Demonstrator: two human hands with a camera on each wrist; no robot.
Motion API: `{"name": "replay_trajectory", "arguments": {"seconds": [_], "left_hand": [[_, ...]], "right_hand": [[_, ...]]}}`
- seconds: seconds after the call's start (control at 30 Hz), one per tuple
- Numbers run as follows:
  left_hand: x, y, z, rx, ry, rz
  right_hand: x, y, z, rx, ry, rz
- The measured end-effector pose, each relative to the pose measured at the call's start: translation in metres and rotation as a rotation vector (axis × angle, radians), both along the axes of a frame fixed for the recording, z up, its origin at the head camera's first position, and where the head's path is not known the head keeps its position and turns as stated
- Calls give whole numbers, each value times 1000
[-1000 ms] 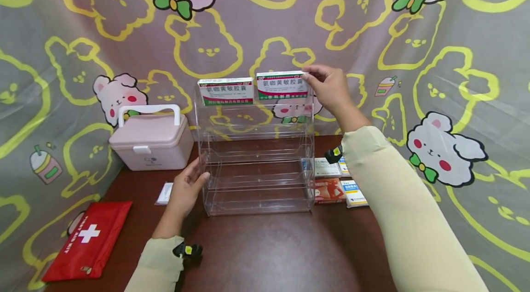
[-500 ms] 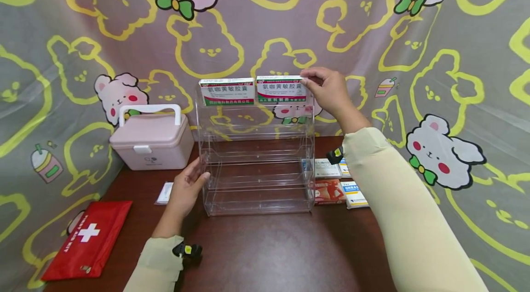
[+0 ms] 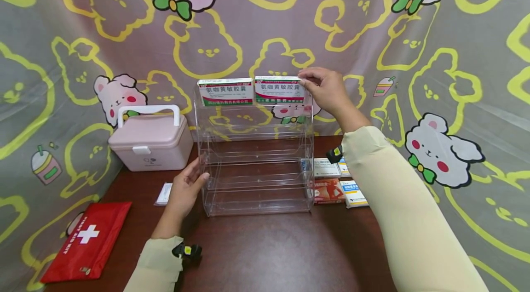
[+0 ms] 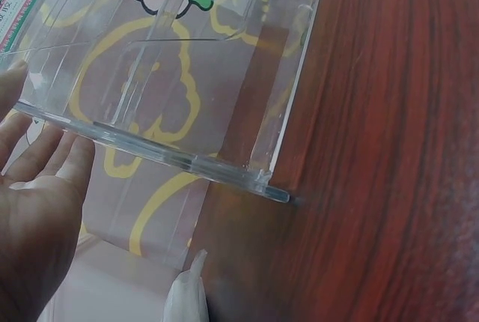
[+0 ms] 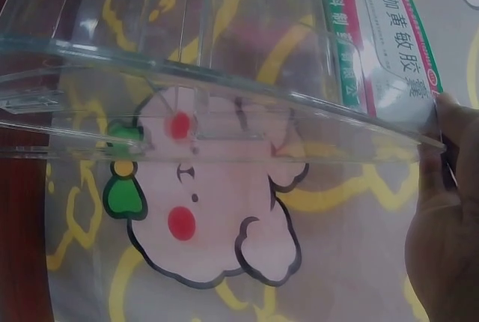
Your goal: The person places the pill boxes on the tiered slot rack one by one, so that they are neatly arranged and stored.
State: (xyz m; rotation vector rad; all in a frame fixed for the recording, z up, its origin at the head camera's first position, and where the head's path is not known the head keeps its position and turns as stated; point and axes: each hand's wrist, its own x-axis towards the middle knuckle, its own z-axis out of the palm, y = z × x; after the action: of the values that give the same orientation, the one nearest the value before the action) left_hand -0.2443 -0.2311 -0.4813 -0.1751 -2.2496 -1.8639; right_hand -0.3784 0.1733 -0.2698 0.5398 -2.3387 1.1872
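A clear acrylic tiered display rack [image 3: 257, 177] stands upright on the table. My left hand [image 3: 185, 192] holds its left side panel, thumb on one face and fingers on the other, as the left wrist view shows. Two white, red and green medicine boxes sit side by side in the top tier. The left medicine box [image 3: 227, 92] stands free of my hands. My right hand [image 3: 327, 92] pinches the upper right corner of the right medicine box [image 3: 277, 89]. In the right wrist view that medicine box [image 5: 385, 45] stands behind the clear side panel, fingertips at its end.
A pink lidded case [image 3: 151, 141] with a white handle stands at the back left. A red first aid pouch [image 3: 89, 241] and a small white packet [image 3: 164, 194] lie on the left. Right of the rack lie several medicine boxes, including an orange-red box [image 3: 328, 191]. A patterned curtain [image 3: 265, 20] hangs behind.
The right medicine box has come down slightly into the top tier, level with the left one, my right hand moving with it. My left hand stays on the rack.
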Motion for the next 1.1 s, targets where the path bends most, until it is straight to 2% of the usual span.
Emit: {"name": "replay_trajectory", "arguments": {"seconds": [0.3,0.5,0.63,0.8,0.93,1.1], "left_hand": [[-2,-1,2,16,-8,1],[-1,-1,-1,13,-13,2],[0,-1,-3,17,-11,0],[-1,-2,-4,-6,1,9],[1,-3,-4,-2,10,17],[-1,-4,-4,0,26,-2]], "right_hand": [[-1,2,0,-30,-8,12],[1,13,-6,-142,-58,46],[7,25,-14,-238,-74,71],[24,46,-29,-301,-80,94],[42,67,-53,-259,-110,116],[67,107,-85,-28,-216,68]]}}
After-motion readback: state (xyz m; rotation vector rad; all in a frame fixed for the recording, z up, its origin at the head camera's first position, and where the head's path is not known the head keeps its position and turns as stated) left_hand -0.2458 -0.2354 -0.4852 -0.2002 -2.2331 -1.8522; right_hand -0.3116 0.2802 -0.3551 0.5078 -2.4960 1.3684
